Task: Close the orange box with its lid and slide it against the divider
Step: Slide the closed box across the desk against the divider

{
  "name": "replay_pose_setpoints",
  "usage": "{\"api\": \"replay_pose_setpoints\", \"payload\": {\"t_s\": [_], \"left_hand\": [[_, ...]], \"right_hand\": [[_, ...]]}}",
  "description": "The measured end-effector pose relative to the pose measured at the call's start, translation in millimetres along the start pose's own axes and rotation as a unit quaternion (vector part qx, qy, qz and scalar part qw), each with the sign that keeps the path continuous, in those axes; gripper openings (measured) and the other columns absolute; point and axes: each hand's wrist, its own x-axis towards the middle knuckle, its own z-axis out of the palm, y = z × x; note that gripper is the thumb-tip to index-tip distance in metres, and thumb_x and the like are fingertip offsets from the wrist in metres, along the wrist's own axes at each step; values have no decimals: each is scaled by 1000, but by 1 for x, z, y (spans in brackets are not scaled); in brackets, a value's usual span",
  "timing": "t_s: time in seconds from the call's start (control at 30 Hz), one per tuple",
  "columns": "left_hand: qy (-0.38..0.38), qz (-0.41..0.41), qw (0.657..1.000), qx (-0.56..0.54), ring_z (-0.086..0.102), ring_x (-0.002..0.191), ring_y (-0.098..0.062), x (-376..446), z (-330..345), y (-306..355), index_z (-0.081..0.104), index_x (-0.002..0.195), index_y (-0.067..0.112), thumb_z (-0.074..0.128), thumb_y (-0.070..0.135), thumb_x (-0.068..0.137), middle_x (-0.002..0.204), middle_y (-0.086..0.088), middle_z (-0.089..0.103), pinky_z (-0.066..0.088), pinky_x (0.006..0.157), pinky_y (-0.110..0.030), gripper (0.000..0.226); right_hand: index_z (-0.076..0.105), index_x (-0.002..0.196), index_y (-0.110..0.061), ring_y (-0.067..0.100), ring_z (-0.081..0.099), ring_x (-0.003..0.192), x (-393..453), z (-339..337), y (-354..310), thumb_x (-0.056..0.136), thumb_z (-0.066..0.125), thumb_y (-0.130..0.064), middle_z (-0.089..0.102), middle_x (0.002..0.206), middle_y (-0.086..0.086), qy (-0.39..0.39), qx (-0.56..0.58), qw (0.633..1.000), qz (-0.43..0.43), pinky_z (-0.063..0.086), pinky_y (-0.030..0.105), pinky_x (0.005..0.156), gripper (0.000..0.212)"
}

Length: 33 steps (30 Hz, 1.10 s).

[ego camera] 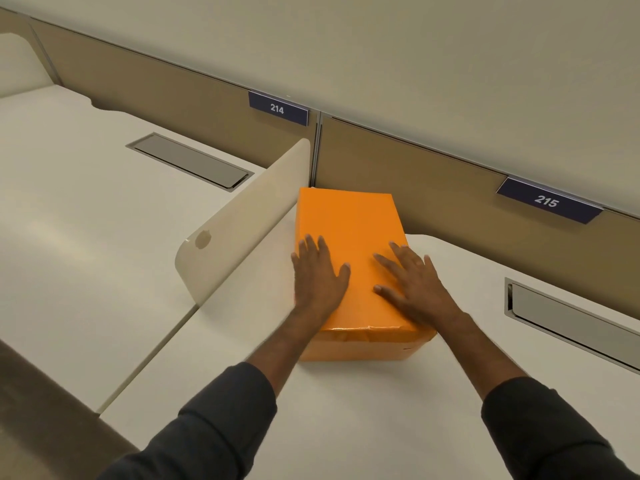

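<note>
The orange box (349, 223) stands on the white desk (363, 410) with its lid on top, and its far left corner lies close to the cream divider (242, 220). Flat on the lid's near left part rests my left hand (317, 275), fingers spread. My right hand (414, 284) lies flat on the lid's near right part, fingers apart too. Neither hand grips anything; both palms press on the lid. The seam between the lid and the box body shows on the near side (367, 329).
A tan back panel (433, 181) runs behind the desk with number plates 214 (277, 108) and 215 (547, 201). A metal cable hatch (568, 323) sits in the desk to the right, another (190, 160) on the neighbouring desk left of the divider.
</note>
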Motion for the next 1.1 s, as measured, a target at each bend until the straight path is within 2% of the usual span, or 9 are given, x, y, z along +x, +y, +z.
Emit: {"api": "replay_pose_setpoints", "payload": {"t_s": [0.1,0.27,0.6,0.83,1.1], "left_hand": [[-35,-6,998,59,-6,155,-34,-10,12,17,3,157,2,35,49,102,167,-20,-1,-3,125,-51,79],[-33,-6,989,147,-6,155,-35,-10,22,16,3,156,0,24,51,103,166,-22,0,-3,125,-53,77],[-32,52,980,190,-1,155,-33,42,8,-20,5,157,1,22,52,103,167,-21,4,-1,125,-51,76],[-51,91,969,223,-4,155,-30,90,-6,-50,3,158,5,24,52,102,168,-17,-1,-3,126,-50,76],[-66,133,960,236,-3,156,-28,141,-19,-81,3,158,9,23,54,101,168,-13,0,-1,126,-49,76]], "right_hand": [[-2,152,-53,22,-7,155,1,4,-3,88,15,-81,-10,168,-8,-19,-5,999,-32,2,62,121,72],[-4,151,-54,20,-7,155,7,11,-5,86,11,-82,-10,168,-9,-36,32,999,-24,3,62,121,72],[2,152,-51,22,-4,155,48,17,-34,87,15,-78,-2,169,-5,-8,51,998,35,7,62,121,71],[10,154,-48,25,-2,155,86,25,-60,92,21,-75,2,169,-2,14,64,994,86,5,63,120,69],[14,155,-44,29,1,155,120,31,-86,94,20,-73,7,169,2,47,64,989,128,6,65,119,67]]}}
